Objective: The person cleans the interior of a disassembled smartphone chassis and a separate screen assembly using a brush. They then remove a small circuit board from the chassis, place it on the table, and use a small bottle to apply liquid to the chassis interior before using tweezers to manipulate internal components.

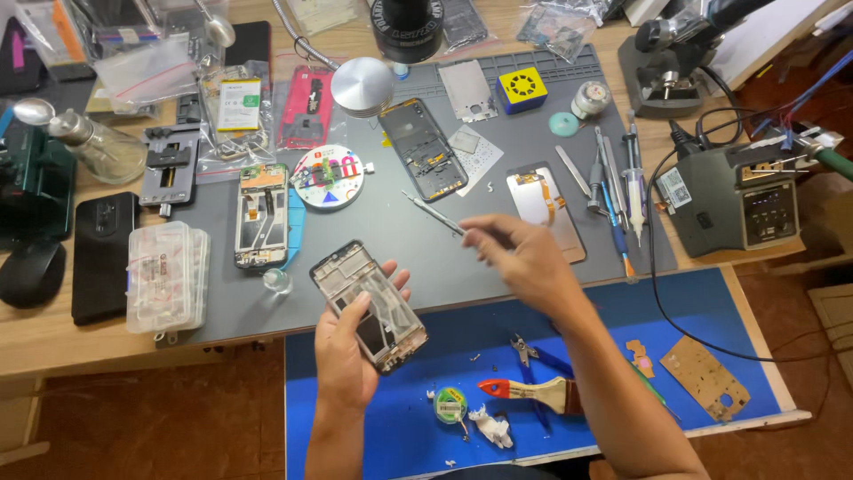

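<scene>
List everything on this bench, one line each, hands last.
phone frame: 1, black, in left hand
metal tool: 1, silver, in right hand
grey mat: 1, bench centre
blue mat: 1, near edge
open phones: 2, dark, on grey mat
brush: 1, red-handled, blue mat
solder station: 1, grey, right
microscope: 1, grey, far right
plastic box: 1, clear, left
left hand: 1, holding frame
right hand: 1, pinching tool
</scene>
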